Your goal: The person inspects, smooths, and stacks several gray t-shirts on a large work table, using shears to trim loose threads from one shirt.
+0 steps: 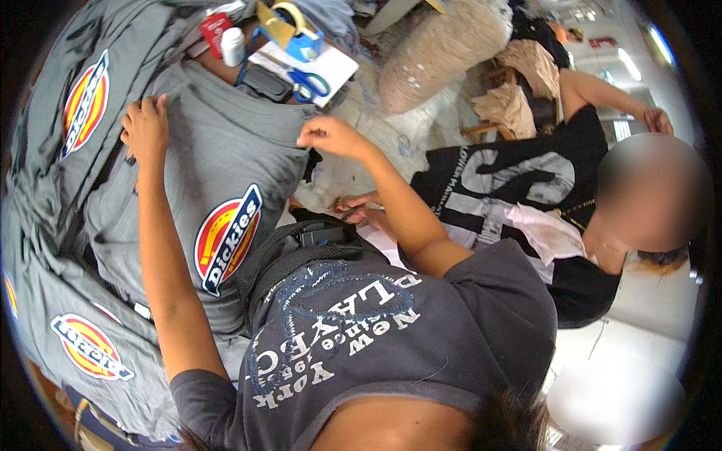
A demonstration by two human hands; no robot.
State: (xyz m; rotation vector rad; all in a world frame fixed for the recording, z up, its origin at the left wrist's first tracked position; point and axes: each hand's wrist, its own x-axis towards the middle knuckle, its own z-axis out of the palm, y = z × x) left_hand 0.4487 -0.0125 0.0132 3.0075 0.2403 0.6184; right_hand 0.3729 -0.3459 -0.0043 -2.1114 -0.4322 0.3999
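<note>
A grey T-shirt (pixel 218 143) with a round red-and-yellow printed logo is spread in front of me, partly across my lap. My left hand (pixel 147 131) is at its far left side, fingers curled onto the cloth. At its right edge my right hand (pixel 331 137) is closed, thumb and fingertips pinching the fabric. More grey shirts (pixel 45 203) with the same kind of logo lie heaped along the left. The cloth under my left fingers is partly hidden.
Past the shirt are a tape dispenser (pixel 301 41), blue-handled scissors (pixel 308 86), a dark case (pixel 268 81), a white bottle (pixel 233 46) and a red packet (pixel 215 31). A wrapped bundle (pixel 444 56) stands beyond. On the right sits another person in a black shirt (pixel 519 180).
</note>
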